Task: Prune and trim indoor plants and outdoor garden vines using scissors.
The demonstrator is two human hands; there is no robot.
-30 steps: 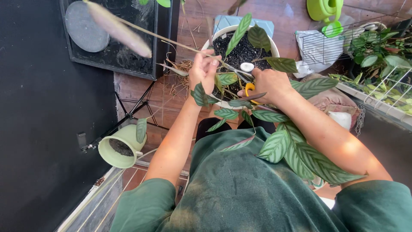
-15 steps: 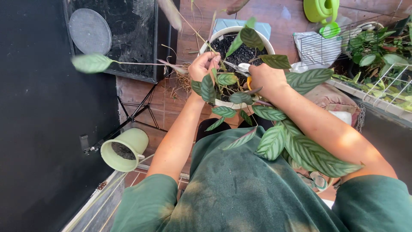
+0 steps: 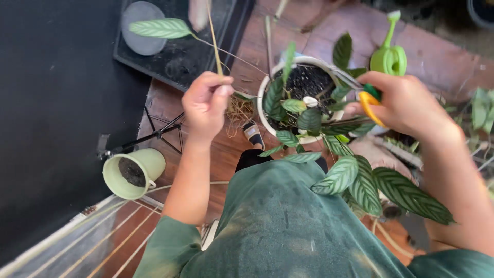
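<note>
My left hand (image 3: 205, 105) pinches a thin dry stem (image 3: 213, 38) that rises toward the top edge, left of the white pot (image 3: 267, 121). The pot holds dark soil and a plant with striped green leaves (image 3: 355, 183) that spill toward my lap. To the right of the pot, my right hand (image 3: 406, 103) grips scissors with an orange handle (image 3: 369, 105); their blades point toward the pot's rim. One striped leaf on a long stalk (image 3: 160, 28) hangs out over the black tray.
A black tray (image 3: 180, 49) with a grey round disc (image 3: 140, 25) lies at the upper left. A pale green cup with soil (image 3: 133, 172) sits at the lower left by a black stand (image 3: 154, 135). Behind the pot stands a green watering can (image 3: 389, 54).
My left hand has lifted away from the pot to the left with the stem. My right hand has pulled the scissors out to the right. The view has shifted.
</note>
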